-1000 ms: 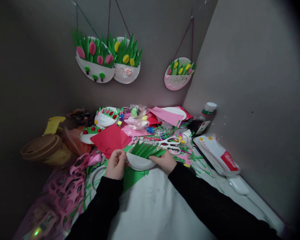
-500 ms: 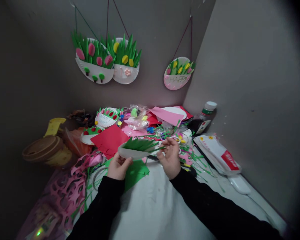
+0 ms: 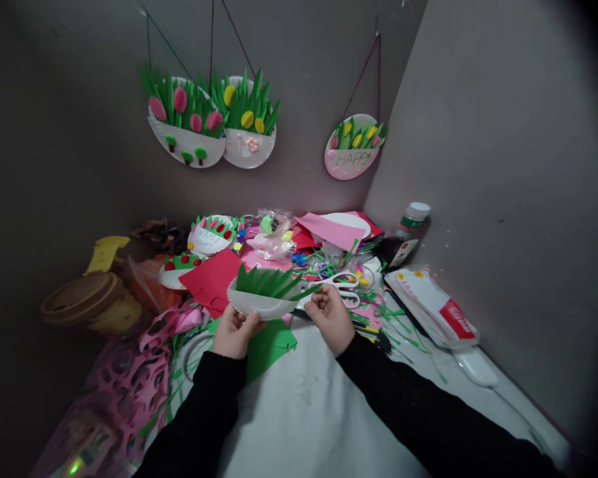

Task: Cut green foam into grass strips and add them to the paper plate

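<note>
Cluttered craft table in a grey corner.
Left hand grips the paper-plate basket of green grass from below, raised above the table; right hand pinches its right end.

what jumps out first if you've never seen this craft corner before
Dead centre, the left hand holds up a white paper plate basket stuffed with green paper grass, while the right hand pinches a green strip at its right end. Above, three finished plate baskets with pink and yellow tulips hang by strings on the wall. Behind the hands, white scissors lie among bright paper scraps.
</note>
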Demonstrator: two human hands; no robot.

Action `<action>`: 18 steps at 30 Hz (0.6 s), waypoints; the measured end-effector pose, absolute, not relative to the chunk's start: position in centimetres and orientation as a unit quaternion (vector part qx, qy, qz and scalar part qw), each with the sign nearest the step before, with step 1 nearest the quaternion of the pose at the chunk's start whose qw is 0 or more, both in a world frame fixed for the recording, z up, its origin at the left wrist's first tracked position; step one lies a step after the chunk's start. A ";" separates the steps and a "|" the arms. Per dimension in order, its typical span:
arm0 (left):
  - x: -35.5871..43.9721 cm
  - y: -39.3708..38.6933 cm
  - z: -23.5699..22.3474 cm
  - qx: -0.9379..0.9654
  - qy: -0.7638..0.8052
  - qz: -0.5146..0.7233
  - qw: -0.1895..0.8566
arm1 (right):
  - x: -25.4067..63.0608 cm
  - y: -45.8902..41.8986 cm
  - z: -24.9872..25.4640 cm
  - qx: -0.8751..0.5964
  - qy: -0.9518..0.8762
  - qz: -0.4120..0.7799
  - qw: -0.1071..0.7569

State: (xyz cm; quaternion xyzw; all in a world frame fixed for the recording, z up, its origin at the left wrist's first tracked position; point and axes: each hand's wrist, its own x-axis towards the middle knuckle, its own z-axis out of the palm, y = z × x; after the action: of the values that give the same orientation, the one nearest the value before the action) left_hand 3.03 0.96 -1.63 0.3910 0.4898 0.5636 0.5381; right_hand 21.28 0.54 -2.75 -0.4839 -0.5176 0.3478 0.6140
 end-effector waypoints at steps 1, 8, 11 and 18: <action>3.1 0.9 -1.7 0.390 0.489 0.561 0.542 | 21.4 0.8 -2.8 -0.475 -0.513 0.363 0.616; 2.9 1.0 -1.7 0.397 0.494 0.554 0.540 | 22.2 0.8 -2.4 -0.483 -0.501 0.345 0.630; 2.8 1.0 -1.7 0.401 0.490 0.550 0.545 | 22.2 0.9 -2.4 -0.488 -0.496 0.353 0.625; 3.1 0.8 -1.9 0.406 0.483 0.536 0.560 | 21.7 1.0 -2.8 -0.509 -0.511 0.359 0.592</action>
State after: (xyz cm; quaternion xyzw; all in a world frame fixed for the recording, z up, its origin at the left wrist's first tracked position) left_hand 3.08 0.82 -1.87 0.4062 0.4829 0.5364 0.5603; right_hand 21.74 0.98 -2.84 -0.5085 -0.5114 0.3591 0.5924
